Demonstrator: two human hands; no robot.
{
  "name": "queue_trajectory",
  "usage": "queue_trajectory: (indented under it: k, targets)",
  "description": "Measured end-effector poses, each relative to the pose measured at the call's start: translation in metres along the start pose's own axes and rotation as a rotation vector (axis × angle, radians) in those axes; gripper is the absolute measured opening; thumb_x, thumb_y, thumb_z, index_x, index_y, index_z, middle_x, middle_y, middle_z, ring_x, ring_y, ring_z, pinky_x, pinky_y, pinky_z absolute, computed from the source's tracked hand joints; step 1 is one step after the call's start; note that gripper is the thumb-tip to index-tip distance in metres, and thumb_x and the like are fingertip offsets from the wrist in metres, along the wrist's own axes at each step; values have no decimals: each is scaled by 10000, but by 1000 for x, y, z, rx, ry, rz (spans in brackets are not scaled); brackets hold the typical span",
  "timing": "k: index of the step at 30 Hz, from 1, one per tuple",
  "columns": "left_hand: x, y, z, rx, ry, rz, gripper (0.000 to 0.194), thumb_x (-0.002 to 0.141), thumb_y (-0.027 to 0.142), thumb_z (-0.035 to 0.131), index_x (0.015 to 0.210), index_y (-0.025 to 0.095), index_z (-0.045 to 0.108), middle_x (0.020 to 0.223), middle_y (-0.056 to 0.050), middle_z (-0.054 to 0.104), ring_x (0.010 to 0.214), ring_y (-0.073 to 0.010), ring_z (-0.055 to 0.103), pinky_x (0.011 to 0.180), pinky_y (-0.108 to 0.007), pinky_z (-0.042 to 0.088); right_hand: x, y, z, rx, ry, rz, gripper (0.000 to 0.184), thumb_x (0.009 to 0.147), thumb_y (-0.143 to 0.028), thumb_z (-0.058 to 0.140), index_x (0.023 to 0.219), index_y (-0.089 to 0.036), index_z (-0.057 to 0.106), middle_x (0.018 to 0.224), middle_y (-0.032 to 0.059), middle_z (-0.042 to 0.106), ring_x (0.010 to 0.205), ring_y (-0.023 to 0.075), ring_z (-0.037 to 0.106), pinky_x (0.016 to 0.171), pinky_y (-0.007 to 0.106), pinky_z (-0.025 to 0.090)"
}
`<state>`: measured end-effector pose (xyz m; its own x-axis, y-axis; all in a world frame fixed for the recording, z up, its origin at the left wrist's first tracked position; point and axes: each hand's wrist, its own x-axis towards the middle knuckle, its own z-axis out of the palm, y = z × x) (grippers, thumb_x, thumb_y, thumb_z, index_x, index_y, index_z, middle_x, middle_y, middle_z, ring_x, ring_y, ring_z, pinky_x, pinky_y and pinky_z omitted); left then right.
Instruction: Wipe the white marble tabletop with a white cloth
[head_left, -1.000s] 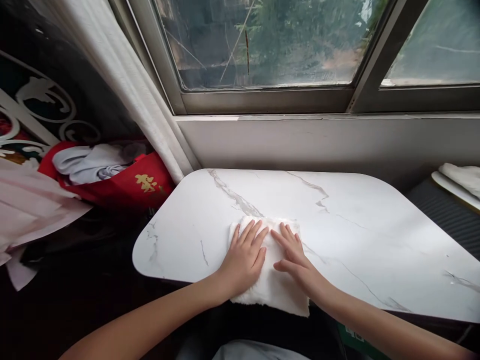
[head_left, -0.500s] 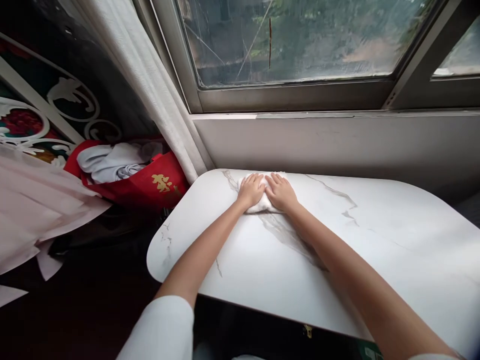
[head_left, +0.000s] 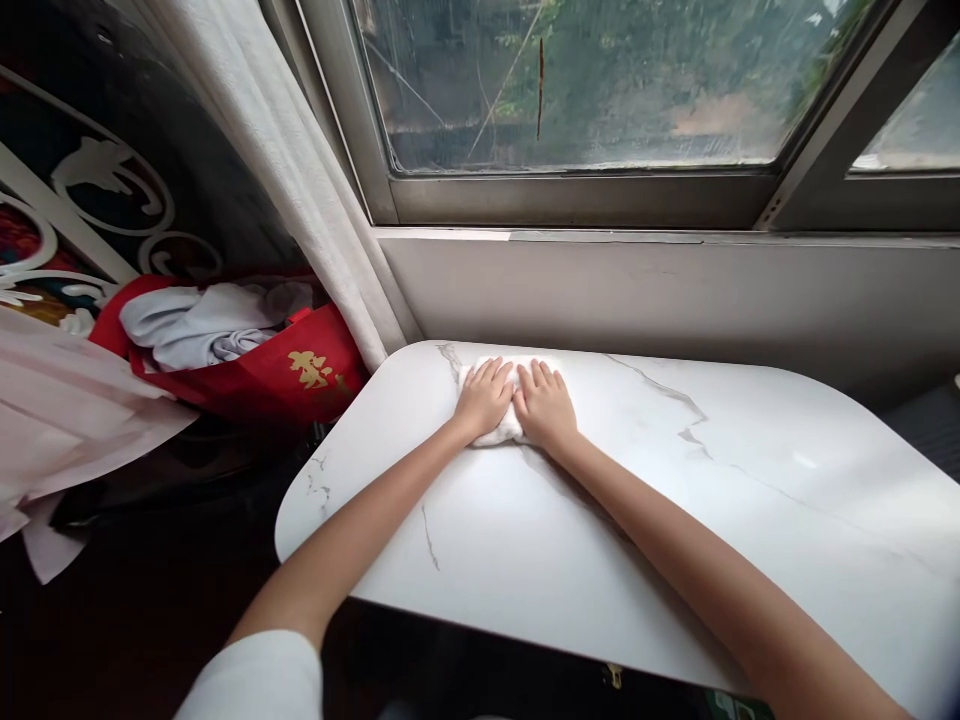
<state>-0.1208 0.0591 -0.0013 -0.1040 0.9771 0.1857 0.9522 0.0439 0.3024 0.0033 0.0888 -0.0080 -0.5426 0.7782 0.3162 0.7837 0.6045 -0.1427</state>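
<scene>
Both my hands lie flat, side by side, on a folded white cloth (head_left: pixel 501 432) that rests on a white marbled tabletop (head_left: pixel 450 540). My left hand (head_left: pixel 484 400) covers the cloth's left part, its fingers stretched out and pointing away from me. Beside it, my right hand (head_left: pixel 546 405) presses on the right part with its fingers slightly spread. The thumbs are close together. Much of the cloth is hidden under the palms, with its near edge and a far strip showing.
Behind the tabletop rise a low wall (head_left: pixel 600 290) and a metal-framed window (head_left: pixel 585 200). A white curtain (head_left: pixel 300 170) hangs at the left. Beyond the left edge stands a red bag (head_left: pixel 255 390) holding pale clothes (head_left: pixel 202 325), near pink fabric (head_left: pixel 67 420).
Both hands and the cloth have moved a little toward me and to the left over the tabletop. The view has shifted slightly.
</scene>
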Motion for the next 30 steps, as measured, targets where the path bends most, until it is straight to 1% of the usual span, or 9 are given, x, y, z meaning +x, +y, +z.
queue_trajectory:
  k: [3,6,8,11,14,17,20,23,30]
  targets:
    - [-46,-11,-12,21,-8,38,468,963,248,270,1401,170,415,1509,-73,369,1412,-203,267,1164,-418,186,-36,-33,-6,6,25,-42,531,958,-288,299,1405,-27,417,1459,239,388,1372,345,308,1113,512,185]
    - [-100,-26,-27,50,-2,37,484,957,253,250,1404,153,404,1507,-90,368,1415,-213,258,1160,-444,200,-69,-69,-11,33,42,-152,538,959,-289,300,1401,-3,414,1441,266,400,1362,377,311,1112,552,158]
    - [-135,-39,-36,62,12,21,494,957,258,224,1401,138,404,1502,-103,373,1414,-217,258,1153,-458,217,-86,-93,-13,70,47,-229,543,956,-292,320,1401,6,412,1429,277,410,1353,390,322,1103,563,178]
    - [-175,-64,-48,70,45,-16,498,962,280,199,1395,143,404,1488,-111,392,1405,-218,279,1144,-474,242,-98,-127,-12,128,60,-328,563,941,-315,378,1396,17,413,1408,287,431,1335,402,348,1078,571,229]
    - [-193,-90,-59,68,75,-58,498,958,319,211,1378,149,417,1463,-114,424,1388,-219,313,1140,-466,262,-95,-155,-6,168,69,-390,576,930,-327,412,1382,30,424,1386,307,445,1313,413,377,1060,573,258]
    - [-187,-112,-66,67,81,-73,509,942,341,230,1352,125,440,1438,-124,453,1367,-217,348,1147,-426,265,-79,-171,2,191,64,-404,582,926,-334,418,1374,36,428,1378,322,444,1300,415,394,1053,571,269]
    - [-162,-126,-68,76,73,-76,513,938,345,220,1330,115,459,1432,-120,462,1353,-214,366,1146,-405,265,-54,-174,11,200,63,-381,568,928,-322,410,1370,34,431,1384,321,438,1302,408,392,1058,560,264]
    - [-124,-135,-64,86,64,-84,500,941,334,216,1321,129,469,1434,-99,464,1353,-200,362,1146,-395,258,-23,-164,21,199,50,-341,554,930,-312,406,1377,15,431,1397,306,432,1314,395,379,1068,547,252]
    - [-18,-145,-48,34,55,-23,438,930,284,288,1300,161,489,1414,-57,495,1327,-155,394,1141,-333,253,55,-124,40,184,-3,-169,535,942,-288,367,1405,-23,408,1450,262,387,1359,355,317,1102,505,196]
